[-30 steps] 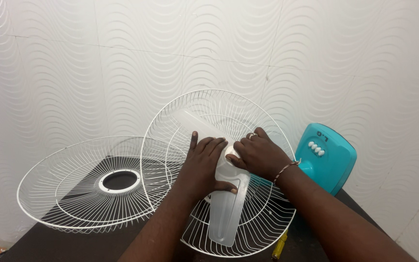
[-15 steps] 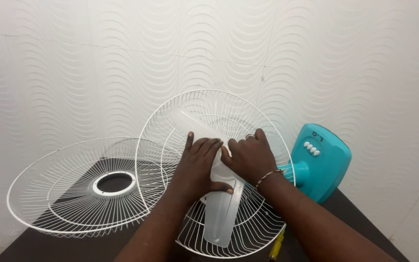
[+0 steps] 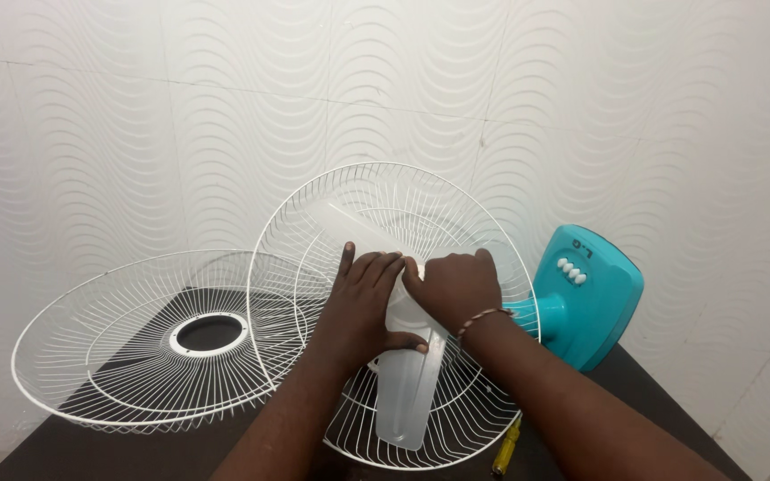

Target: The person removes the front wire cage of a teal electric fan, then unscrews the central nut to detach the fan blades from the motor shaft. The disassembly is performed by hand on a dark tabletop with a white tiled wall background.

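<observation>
The likeliest trouble, as I judge it, is the clear plastic fan blade [image 3: 407, 392] twisting or flexing under uneven pressure, since both hands bear on its hub while the white wire guard [image 3: 483, 401] behind it stands tilted and could rock on the dark table [image 3: 91, 450]; a slip there could bend the thin wires or knock the teal fan body [image 3: 594, 307] leaning near the wall. The yellow-handled screwdriver [image 3: 504, 450] lying at the guard's lower edge could also roll off the table if the guard shifts. The left hand [image 3: 363, 307] lies flat over the blade's centre, fingers spread upward and thumb hooked across the lower vane, pressing rather than gripping. The right hand [image 3: 452, 289] is clenched around the hub just beside it, the 2 hands touching; what its fingers pinch is hidden. The blade sits inside the tilted guard, directly under both hands, 1 vane pointing down toward the person. A second wire guard [image 3: 118, 356] lies flat to the left, untouched
</observation>
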